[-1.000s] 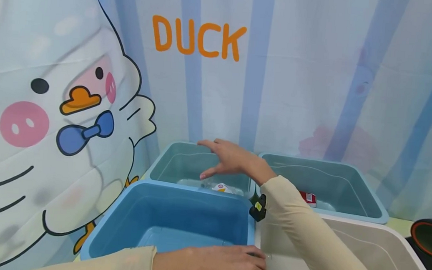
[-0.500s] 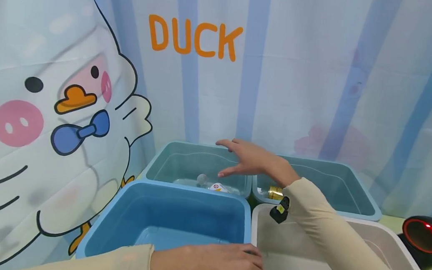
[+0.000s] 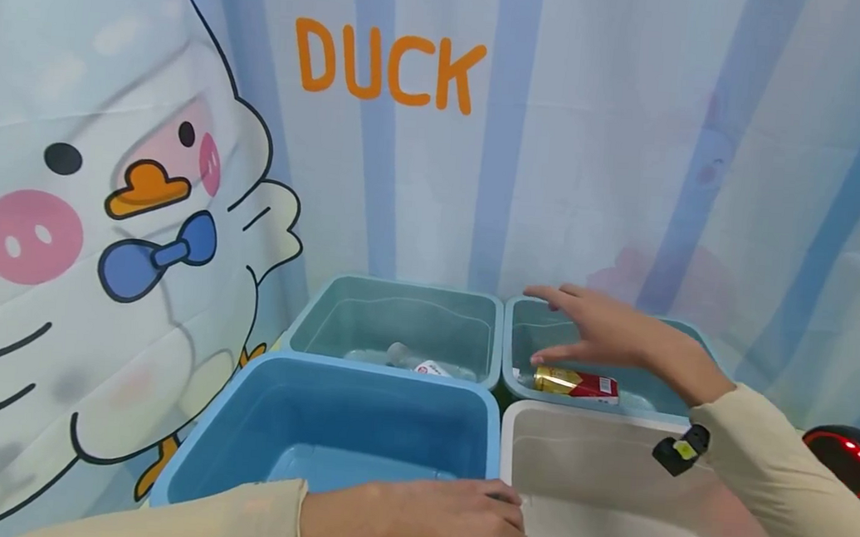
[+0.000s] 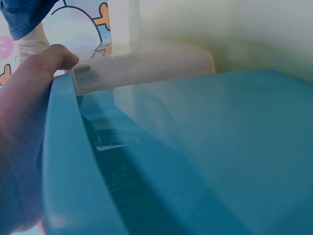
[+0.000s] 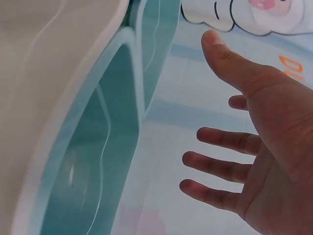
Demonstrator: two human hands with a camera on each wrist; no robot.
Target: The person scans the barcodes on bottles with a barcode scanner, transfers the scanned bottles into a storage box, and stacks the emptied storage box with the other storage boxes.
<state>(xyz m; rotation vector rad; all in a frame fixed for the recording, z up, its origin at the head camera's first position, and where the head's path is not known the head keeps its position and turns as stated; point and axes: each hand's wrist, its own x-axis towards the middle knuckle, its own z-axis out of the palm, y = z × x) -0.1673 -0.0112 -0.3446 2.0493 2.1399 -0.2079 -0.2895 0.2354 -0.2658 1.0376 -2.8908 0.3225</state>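
Left hand (image 4: 22, 132) gripping blue bin (image 4: 205, 147) rim, thumb on top

I am holding my right hand (image 3: 612, 335) out in front, palm down, fingers spread and straight, sleeve reaching forward. My left hand (image 3: 420, 521) is lying low and near me, fingers curling downward.

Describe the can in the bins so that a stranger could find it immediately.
Four bins stand before the duck curtain. In the back right teal bin, below the open right hand, a can lies on its side. Its gold and red colours set it apart from the clear bottle next door.
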